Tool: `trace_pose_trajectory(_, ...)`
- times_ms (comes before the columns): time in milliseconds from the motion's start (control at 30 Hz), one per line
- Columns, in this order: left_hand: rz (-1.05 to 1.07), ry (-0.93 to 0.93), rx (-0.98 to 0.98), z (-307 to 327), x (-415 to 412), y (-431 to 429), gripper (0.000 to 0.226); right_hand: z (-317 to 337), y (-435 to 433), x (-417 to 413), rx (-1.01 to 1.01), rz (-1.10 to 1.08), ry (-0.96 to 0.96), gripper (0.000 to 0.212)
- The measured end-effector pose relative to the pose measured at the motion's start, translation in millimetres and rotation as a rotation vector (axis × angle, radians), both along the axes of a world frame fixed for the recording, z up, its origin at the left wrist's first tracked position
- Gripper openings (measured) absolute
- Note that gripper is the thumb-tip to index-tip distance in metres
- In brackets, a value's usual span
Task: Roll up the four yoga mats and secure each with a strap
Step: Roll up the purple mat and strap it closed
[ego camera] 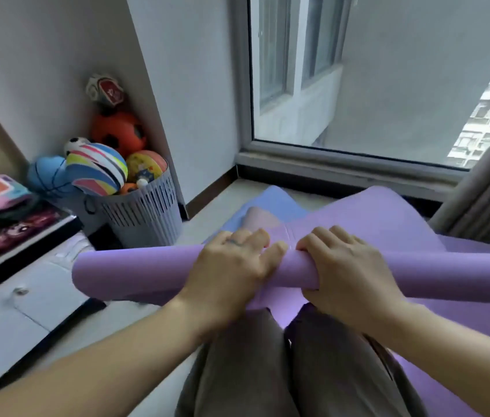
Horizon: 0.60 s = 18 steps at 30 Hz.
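Note:
A purple yoga mat (135,275) is partly rolled into a tube that lies across my lap, with its unrolled part stretching toward the window. My left hand (231,266) grips the roll near its middle, fingers curled over the top. Just to its right, my right hand (343,266) grips the same roll, fingers wrapped over it. A blue mat (271,203) lies flat on the floor beyond, partly under the purple one. Something pink (257,216) shows on the blue mat. No strap is visible.
A grey slatted basket (144,212) full of balls stands at the left by the wall corner. A white drawer unit (12,308) runs along the left. A large window (388,85) is ahead, and a curtain (484,203) hangs at the right.

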<state>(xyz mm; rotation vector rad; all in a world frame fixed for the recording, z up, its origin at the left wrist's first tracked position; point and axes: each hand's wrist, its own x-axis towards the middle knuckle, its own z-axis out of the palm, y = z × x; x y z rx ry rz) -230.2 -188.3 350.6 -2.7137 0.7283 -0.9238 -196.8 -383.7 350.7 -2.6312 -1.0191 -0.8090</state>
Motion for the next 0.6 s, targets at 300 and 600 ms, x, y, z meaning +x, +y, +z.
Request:
trace_pose_trajectory(300, -0.006, 0.986, 0.068, -49, -47, -53, 0.054, -45, -43, -62, -0.431, -0.057, 0.888, 0.042)
trace_pose_trajectory(600, -0.045, 1.444, 0.017, -64, -12, -61, 0.053, -100, -59, -76, -0.377, -0.047, 0.491, 0.054)
